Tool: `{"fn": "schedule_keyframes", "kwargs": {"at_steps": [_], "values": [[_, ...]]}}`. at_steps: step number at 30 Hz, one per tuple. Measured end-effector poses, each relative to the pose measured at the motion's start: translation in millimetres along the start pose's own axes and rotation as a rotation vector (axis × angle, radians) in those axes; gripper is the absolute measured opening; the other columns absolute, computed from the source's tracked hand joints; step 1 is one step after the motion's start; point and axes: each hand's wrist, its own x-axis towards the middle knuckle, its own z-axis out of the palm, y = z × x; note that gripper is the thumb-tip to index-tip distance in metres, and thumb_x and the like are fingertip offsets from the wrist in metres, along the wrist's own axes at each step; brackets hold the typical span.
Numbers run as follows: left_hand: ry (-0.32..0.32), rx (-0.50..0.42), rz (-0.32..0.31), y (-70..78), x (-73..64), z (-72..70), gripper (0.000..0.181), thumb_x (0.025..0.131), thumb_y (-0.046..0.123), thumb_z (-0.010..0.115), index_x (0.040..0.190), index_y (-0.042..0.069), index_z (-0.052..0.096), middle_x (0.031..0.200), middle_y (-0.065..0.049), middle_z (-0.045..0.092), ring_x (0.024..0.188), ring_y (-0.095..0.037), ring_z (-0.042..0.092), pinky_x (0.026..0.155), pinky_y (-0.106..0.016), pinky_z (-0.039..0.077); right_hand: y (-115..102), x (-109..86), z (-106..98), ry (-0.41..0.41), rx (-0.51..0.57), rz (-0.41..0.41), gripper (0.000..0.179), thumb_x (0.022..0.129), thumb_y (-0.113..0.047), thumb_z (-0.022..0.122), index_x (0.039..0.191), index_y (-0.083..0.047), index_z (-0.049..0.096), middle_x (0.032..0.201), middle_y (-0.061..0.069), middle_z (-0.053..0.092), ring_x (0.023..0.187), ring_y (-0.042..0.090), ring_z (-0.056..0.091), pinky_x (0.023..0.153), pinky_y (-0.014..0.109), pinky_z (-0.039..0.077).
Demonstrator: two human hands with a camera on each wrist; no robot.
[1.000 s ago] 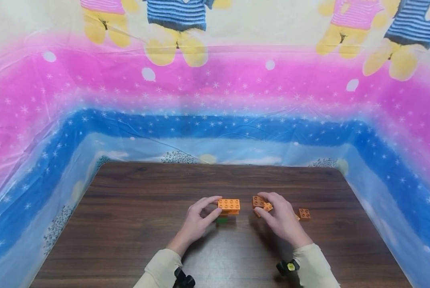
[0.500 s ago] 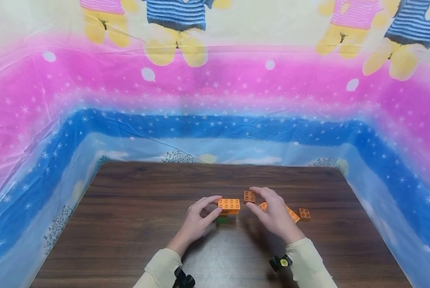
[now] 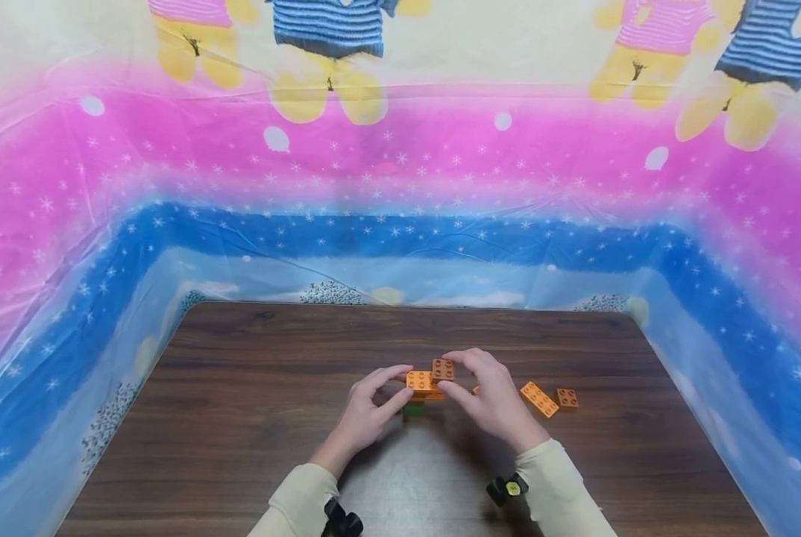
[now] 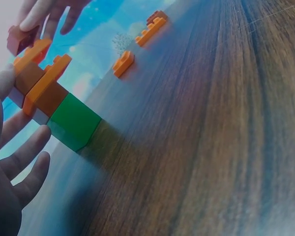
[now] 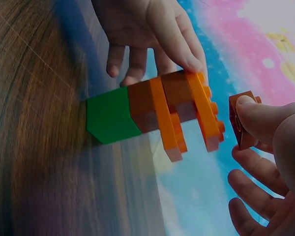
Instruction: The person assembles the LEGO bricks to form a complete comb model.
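A tower of toy building bricks stands on the table, with a green block (image 5: 112, 115) at its foot. Above that, brown bricks alternate with orange plates, and the upper orange plate (image 3: 419, 381) forms the top. My left hand (image 3: 362, 412) grips the tower near its top between thumb and forefinger, other fingers beside it. A square brown brick (image 3: 443, 368) is pinched between the thumb and fingers of my right hand (image 3: 497, 403). In the right wrist view this brick hangs tilted just above the top plate's studs, with a gap between them.
To the right on the dark wooden table (image 3: 253, 373) lie a loose orange plate (image 3: 539, 400) and another square brown brick (image 3: 567, 398). A small orange brick (image 4: 123, 64) shows in the left wrist view, mostly covered by the right hand from above. A patterned cloth (image 3: 400, 231) encloses the table.
My right hand has carried the brown brick leftward, from beside the loose orange pieces to over the tower's right end. The left hand and the tower have stayed put.
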Motion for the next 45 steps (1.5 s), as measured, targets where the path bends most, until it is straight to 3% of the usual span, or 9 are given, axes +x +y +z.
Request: {"fn": "schedule_keyframes", "kwargs": {"at_steps": [9, 14, 25, 45], "values": [[-0.022, -0.012, 0.043, -17.6, 1.7, -1.2, 0.037, 0.101, 0.020, 0.073, 0.138, 0.017, 0.069, 0.122, -0.001, 0.071, 0.096, -0.026, 0.070, 0.082, -0.039, 0.059, -7, 5.1, 13, -0.030, -0.010, -0.004, 0.044, 0.094, -0.025, 0.083, 0.133, -0.010, 0.069, 0.120, 0.001, 0.071, 0.113, 0.020, 0.066, 0.090, 0.046, 0.059], [-0.018, 0.009, 0.057, -17.9, 2.7, -1.5, 0.036, 0.101, 0.023, 0.073, 0.137, 0.024, 0.069, 0.121, 0.001, 0.072, 0.096, -0.025, 0.070, 0.081, -0.037, 0.058, -10, 8.7, 18, -0.049, -0.013, -0.005, 0.042, 0.094, -0.026, 0.082, 0.131, -0.011, 0.070, 0.118, 0.000, 0.072, 0.109, 0.016, 0.065, 0.089, 0.044, 0.059], [-0.006, 0.026, 0.082, -17.9, 2.6, -2.2, 0.037, 0.101, 0.022, 0.074, 0.137, 0.023, 0.069, 0.121, 0.001, 0.073, 0.098, -0.026, 0.070, 0.083, -0.037, 0.058, -13, 12.0, 25, -0.067, -0.023, -0.013, 0.041, 0.093, -0.027, 0.083, 0.129, -0.011, 0.071, 0.116, 0.000, 0.071, 0.103, 0.012, 0.064, 0.079, 0.032, 0.058], [-0.020, 0.026, 0.075, -18.6, 3.4, -3.0, 0.039, 0.101, 0.021, 0.074, 0.140, 0.021, 0.067, 0.125, -0.002, 0.072, 0.104, -0.029, 0.069, 0.086, -0.039, 0.059, -14, 15.6, 24, -0.084, -0.024, -0.039, 0.036, 0.094, -0.028, 0.082, 0.127, -0.015, 0.073, 0.114, -0.003, 0.070, 0.101, 0.011, 0.062, 0.079, 0.032, 0.057]]}}
